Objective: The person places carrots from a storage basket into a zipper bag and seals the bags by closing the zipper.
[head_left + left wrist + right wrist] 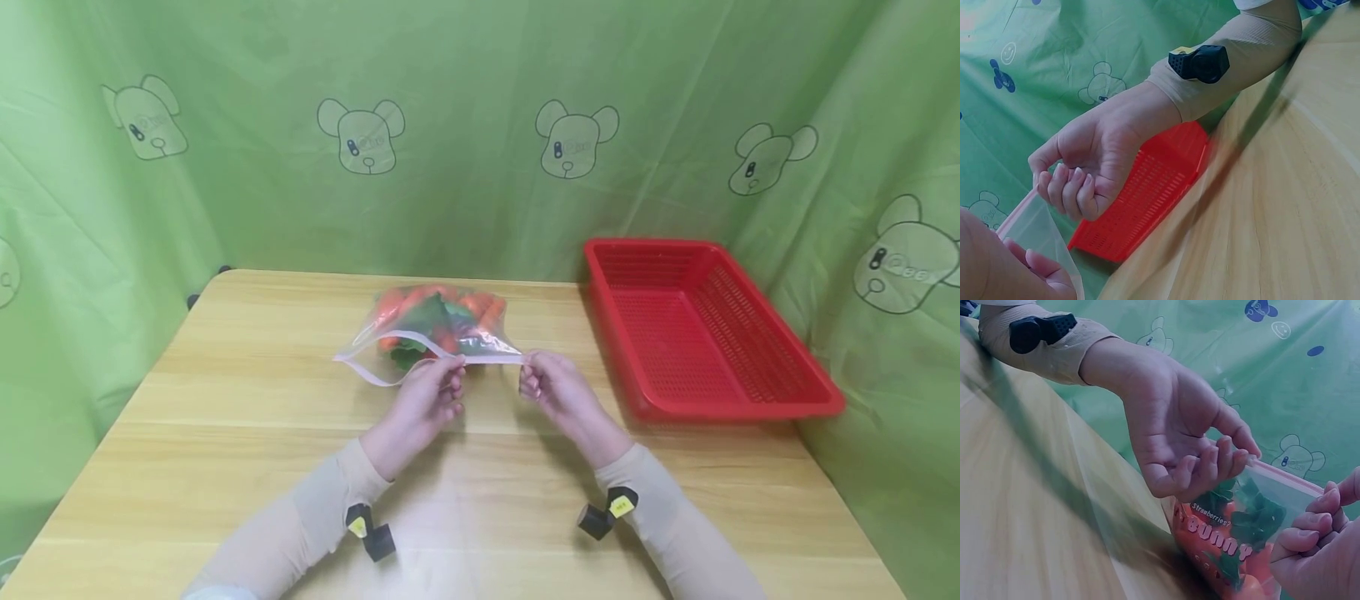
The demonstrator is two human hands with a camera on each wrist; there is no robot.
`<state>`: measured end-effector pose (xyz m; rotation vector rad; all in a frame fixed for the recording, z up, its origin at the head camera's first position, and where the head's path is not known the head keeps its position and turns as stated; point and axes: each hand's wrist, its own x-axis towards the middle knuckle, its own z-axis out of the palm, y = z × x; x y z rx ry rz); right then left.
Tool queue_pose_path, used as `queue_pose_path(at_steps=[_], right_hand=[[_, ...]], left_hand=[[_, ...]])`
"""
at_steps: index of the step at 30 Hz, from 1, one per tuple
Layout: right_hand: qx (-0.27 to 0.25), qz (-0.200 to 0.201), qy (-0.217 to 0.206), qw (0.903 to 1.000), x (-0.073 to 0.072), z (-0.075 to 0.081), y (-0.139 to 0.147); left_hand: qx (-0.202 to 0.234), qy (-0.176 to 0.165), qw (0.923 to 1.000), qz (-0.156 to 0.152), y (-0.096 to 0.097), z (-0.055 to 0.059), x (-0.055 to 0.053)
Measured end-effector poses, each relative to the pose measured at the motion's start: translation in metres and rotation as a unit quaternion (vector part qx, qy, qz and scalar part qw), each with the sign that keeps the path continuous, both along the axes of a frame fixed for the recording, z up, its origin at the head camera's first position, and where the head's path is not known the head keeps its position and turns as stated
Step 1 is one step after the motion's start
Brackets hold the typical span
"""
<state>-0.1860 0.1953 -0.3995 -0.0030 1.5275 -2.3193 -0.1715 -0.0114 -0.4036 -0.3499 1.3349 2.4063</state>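
Observation:
A clear zip-lock bag (pixel 510 343) with a white-edged mouth lies on the table, holding orange carrot-like pieces (pixel 491 312) and green leaves (pixel 427 317). Pink lettering shows on its front in the right wrist view. My left hand (pixel 423 400) pinches the zip strip near its middle. At the strip's right end, my right hand (pixel 564 390) pinches the corner between thumb and curled fingers. Between the two hands the strip is straight and flat. Left of my left hand, the mouth gapes in a loop.
A red perforated plastic basket (pixel 637 392) stands on the right side of the wooden table (pixel 247 400), beyond my right hand. Green curtains (pixel 465 208) with bear drawings hang behind the table and along both sides.

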Motion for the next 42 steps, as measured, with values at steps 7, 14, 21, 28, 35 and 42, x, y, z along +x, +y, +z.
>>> queue_pose_path(at_steps=[7,14,21,28,35,42], right_hand=[[-0.013,-0.010,0.005,0.9999,-0.004,0.002,0.005],[-0.035,-0.027,0.001,0.9990,-0.008,0.003,0.012],[-0.047,-0.059,-0.004,0.9971,-0.011,0.005,0.015],[-0.078,-0.085,0.004,0.9933,-0.014,0.005,0.020],[-0.093,-0.099,0.018,0.9907,-0.017,0.005,0.024],[-0.095,-0.097,0.031,0.9903,-0.018,0.006,0.027]], left_hand=[[0.003,-0.002,0.9997,0.025,-0.001,0.000,0.000],[0.004,-0.006,0.9988,0.049,-0.001,0.002,0.000],[0.007,-0.014,0.9974,0.070,-0.003,0.005,0.001],[0.012,-0.016,0.9967,0.079,-0.009,0.006,-0.001],[0.026,-0.027,0.9956,0.086,-0.018,0.010,-0.002],[0.042,-0.038,0.9939,0.095,-0.033,0.016,-0.002]])
